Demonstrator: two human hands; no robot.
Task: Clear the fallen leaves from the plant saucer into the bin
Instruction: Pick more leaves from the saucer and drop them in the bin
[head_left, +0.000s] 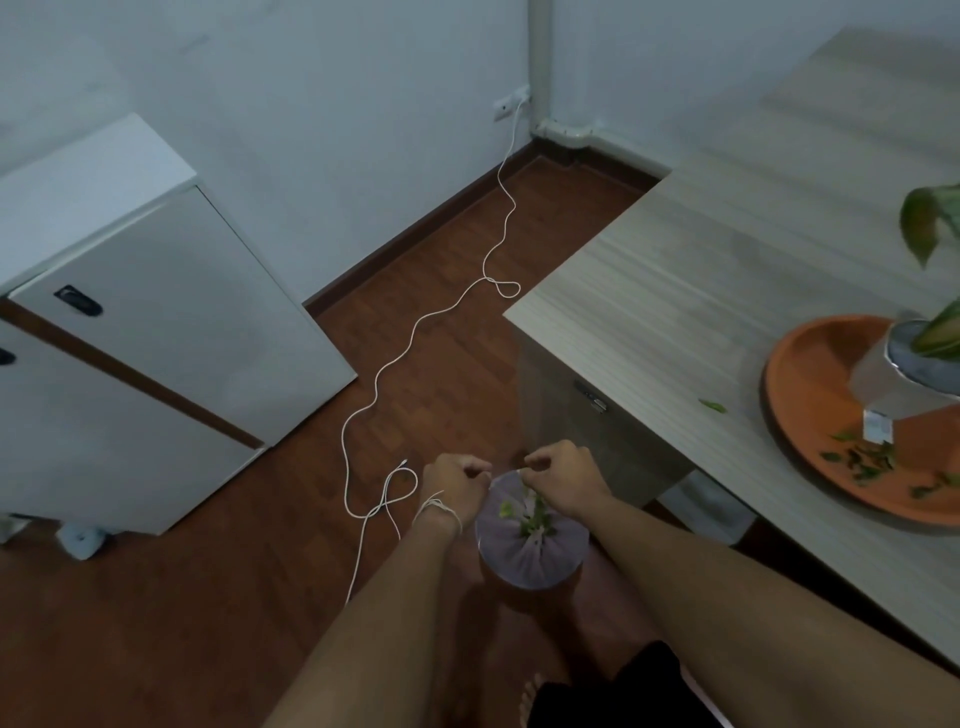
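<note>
Leaves (866, 464) lie scattered on the orange saucer (810, 364) up on the desk (691, 270), some already in the bin (530, 540) at my feet. My left hand (453, 480) and right hand (563, 475) each pinch the liner's rim; tugging unevenly could spill them out.

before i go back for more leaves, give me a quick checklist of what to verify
1. Bin upright on the floor: ok.
2. Liner open at the mouth: ok, both hands pinch its far edge, left hand, right hand.
3. First leaves in the bin: ok, green bits show inside.
4. Saucer cleared: not ok, leaves remain at its near side.
5. Stray leaf on the table: not ok, lies beside the saucer.
6. Cable clear of the feet: cannot tell, it loops on the floor by the left hand.
</note>
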